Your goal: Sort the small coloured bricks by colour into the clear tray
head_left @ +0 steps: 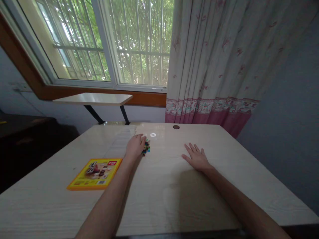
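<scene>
A small heap of tiny multicoloured pieces [146, 148], dark, green, blue and tan, lies on the pale wooden table [159, 192]; their kind is too small to make out. Against the heap's left side rests my left hand [135, 145], back up, its fingers loosely bent and reaching over the heap's far edge. Part of the heap is hidden by those fingers. My right hand [197, 158] lies palm down on the tabletop to the right, fingers spread, touching only the table. Left of my left forearm is a flat yellow box [96, 174] with a printed picture.
Beyond the heap is a bright white ring-shaped spot [153, 135]. A round dark cable hole [176, 127] sits near the back edge. A raised shelf [93, 98] on black legs stands at the back left, under the window. A curtain [211, 66] hangs behind the table.
</scene>
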Tool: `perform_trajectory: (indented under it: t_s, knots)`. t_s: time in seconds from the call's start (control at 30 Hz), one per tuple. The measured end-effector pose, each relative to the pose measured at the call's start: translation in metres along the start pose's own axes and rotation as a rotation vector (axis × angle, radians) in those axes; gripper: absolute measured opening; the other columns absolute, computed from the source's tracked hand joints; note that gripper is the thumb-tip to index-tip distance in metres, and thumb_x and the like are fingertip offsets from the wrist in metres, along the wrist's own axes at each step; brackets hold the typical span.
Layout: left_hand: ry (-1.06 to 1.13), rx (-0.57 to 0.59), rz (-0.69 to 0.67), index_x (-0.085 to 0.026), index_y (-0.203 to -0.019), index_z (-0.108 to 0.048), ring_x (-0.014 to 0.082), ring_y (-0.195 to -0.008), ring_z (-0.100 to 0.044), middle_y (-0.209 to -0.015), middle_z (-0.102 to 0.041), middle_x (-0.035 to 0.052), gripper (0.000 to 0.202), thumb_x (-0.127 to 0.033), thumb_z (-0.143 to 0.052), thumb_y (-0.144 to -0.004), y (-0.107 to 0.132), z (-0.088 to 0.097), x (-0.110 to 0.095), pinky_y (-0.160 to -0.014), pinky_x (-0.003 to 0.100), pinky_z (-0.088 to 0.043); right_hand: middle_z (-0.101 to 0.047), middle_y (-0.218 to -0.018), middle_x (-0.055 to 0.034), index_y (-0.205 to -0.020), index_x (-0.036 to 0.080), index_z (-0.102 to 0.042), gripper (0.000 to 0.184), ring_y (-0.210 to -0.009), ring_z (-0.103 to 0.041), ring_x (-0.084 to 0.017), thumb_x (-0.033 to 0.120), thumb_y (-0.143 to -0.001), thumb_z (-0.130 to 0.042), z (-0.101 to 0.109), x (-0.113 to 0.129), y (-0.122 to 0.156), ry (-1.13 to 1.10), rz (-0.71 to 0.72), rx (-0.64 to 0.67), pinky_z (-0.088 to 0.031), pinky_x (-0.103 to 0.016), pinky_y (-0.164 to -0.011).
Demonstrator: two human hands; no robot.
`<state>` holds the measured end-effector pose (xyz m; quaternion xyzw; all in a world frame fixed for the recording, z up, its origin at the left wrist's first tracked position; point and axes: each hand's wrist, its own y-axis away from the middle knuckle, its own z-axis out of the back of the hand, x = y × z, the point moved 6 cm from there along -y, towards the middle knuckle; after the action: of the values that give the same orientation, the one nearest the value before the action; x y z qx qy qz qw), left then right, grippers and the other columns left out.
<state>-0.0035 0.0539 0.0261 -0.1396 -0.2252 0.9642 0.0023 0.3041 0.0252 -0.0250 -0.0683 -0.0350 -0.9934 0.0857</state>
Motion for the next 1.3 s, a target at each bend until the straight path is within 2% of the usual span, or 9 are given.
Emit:
perform_trajectory:
  t_s: [0.17, 0.3, 0.5, 0.7, 1.03, 1.3]
  knots:
    - [0.015, 0.048, 0.054, -0.01, -0.106, -0.055, 0.0204, -0.099, -0.055, -0.106, -0.06, 0.013, 0.041, -0.033, -0.023, -0.09, -0.004, -0.017, 0.016, -0.085, 0.029, -0.039, -0.011, -0.146, -0.0038, -0.139, 0.028, -0.014, 0.07, -0.132, -0.009, -0.028, 0.066, -0.08, -0.019, 0.0, -0.001, 0.0, 0.005, 0.004, -0.016, -0.007, -0.055, -0.101]
    - [0.016, 0.095, 0.045, -0.012, -0.1, -0.056, 0.0198, -0.098, -0.055, -0.102, -0.061, 0.0126, 0.041, -0.034, -0.023, -0.091, -0.005, -0.028, 0.018, -0.086, 0.029, -0.039, -0.012, -0.146, -0.0039, -0.139, 0.028, -0.014, 0.071, -0.132, -0.009, -0.028, 0.067, -0.08, -0.018, -0.001, -0.001, -0.001, 0.018, 0.004, -0.019, -0.008, -0.055, -0.101]
    - [0.022, 0.15, 0.007, -0.013, -0.098, -0.056, 0.0198, -0.101, -0.054, -0.106, -0.06, 0.0127, 0.043, -0.036, -0.02, -0.091, -0.003, -0.032, 0.014, -0.088, 0.03, -0.038, -0.011, -0.146, -0.0041, -0.139, 0.027, -0.013, 0.071, -0.132, -0.008, -0.028, 0.067, -0.08, -0.018, 0.001, 0.0, 0.0, 0.02, -0.004, 0.002, -0.007, -0.055, -0.101]
    - [0.031, 0.207, -0.063, -0.013, -0.104, -0.055, 0.0193, -0.113, -0.047, -0.118, -0.054, 0.0125, 0.04, -0.035, -0.024, -0.091, -0.003, -0.04, 0.003, -0.095, 0.03, -0.033, -0.011, -0.146, -0.0034, -0.139, 0.028, -0.014, 0.07, -0.132, -0.008, -0.027, 0.066, -0.08, -0.019, 0.002, 0.001, 0.001, 0.017, -0.006, -0.005, -0.008, -0.056, -0.101]
    - [0.066, 0.276, -0.206, -0.014, -0.113, -0.051, 0.0199, -0.121, -0.039, -0.125, -0.049, 0.0122, 0.039, -0.035, -0.026, -0.091, 0.004, -0.044, -0.02, -0.1, 0.034, -0.03, -0.009, -0.146, -0.0043, -0.139, 0.026, -0.014, 0.071, -0.132, -0.006, -0.029, 0.065, -0.08, -0.019, 0.003, 0.002, 0.001, 0.005, -0.008, 0.017, -0.006, -0.055, -0.101]
    - [0.103, 0.295, -0.325, -0.013, -0.113, -0.051, 0.0201, -0.121, -0.039, -0.126, -0.048, 0.0133, 0.04, -0.036, -0.027, -0.09, 0.024, -0.047, -0.056, -0.1, 0.033, -0.03, -0.01, -0.146, -0.0042, -0.139, 0.027, -0.014, 0.071, -0.132, -0.008, -0.028, 0.066, -0.08, -0.019, 0.001, 0.001, 0.0, 0.001, 0.004, -0.005, -0.006, -0.056, -0.1]
